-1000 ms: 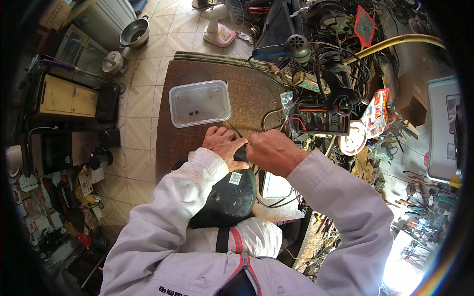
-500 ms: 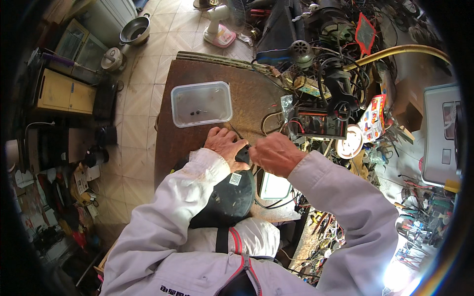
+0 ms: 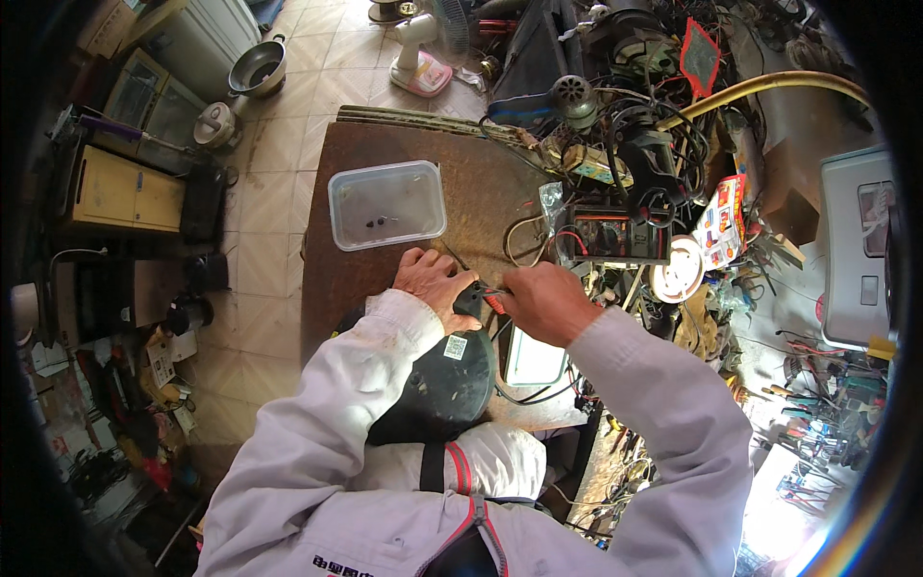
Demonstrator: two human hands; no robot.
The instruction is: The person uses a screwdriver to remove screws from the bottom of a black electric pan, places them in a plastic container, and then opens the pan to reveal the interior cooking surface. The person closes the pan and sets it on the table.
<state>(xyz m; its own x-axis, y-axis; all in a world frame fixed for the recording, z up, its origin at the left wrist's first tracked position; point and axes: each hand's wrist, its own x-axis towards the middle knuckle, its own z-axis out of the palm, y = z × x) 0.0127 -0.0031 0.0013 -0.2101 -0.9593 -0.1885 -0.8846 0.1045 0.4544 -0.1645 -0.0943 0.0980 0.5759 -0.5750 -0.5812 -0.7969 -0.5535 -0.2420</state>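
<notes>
A black round appliance (image 3: 435,389) with a small white code label lies at the table's near edge, by my lap. My left hand (image 3: 431,287) is closed on a small black part (image 3: 468,304) at its far side, thumb and fingers pressing from the left. Just to the right, my right hand (image 3: 550,304) is wrapped round red-handled pliers (image 3: 494,303). Their metal tip points left at the black part; whether it touches is unclear. Beyond my left hand stands a clear plastic box (image 3: 389,204) holding a few small dark pieces.
The brown table (image 3: 370,139) carries a multimeter (image 3: 615,236) on the right, amid tangled cables. A white-lit panel (image 3: 536,361) lies below my right wrist. Farther right are a round lamp (image 3: 678,269) and heaped tools. A fan (image 3: 418,62) stands on the tiled floor beyond.
My right hand has shifted slightly right and turned, so the pliers' red handle and metal tip now show. My left hand keeps its grip. The whole view has shifted slightly.
</notes>
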